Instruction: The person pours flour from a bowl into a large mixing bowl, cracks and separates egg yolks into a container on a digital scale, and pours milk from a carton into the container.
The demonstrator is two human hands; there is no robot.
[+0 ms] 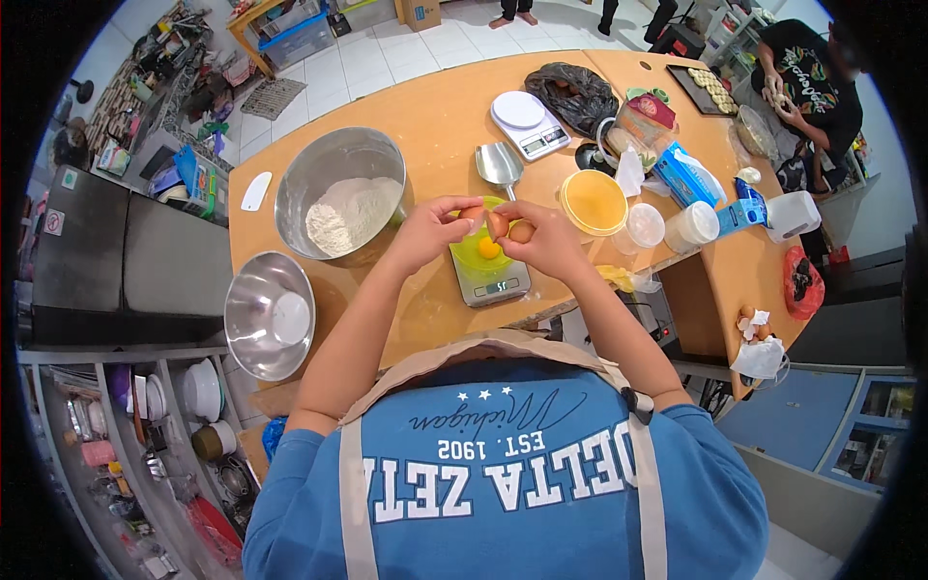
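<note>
here, just above the middle of the frame, both hands meet over a small yellow-green bowl (480, 253) that sits on a digital scale (491, 282). the left hand (432, 232) pinches one half of a cracked brown eggshell (473, 214) and the right hand (543, 240) holds the other halves of shell (508, 230), fingers closed round them. the shell's long axis runs left to right across the picture, split between the two grips, and it lies directly above the bowl, where one yolk (489, 248) already rests. both hands are equally near; the bowl is below them, toward the lower edge.

counted: two steel bowls, a large one with flour (340, 193) at upper left and an emptier one (270, 315) at left; two scales, the second white (529, 124) near the top; one metal scoop (499, 166); one yellow lid (594, 202).
</note>
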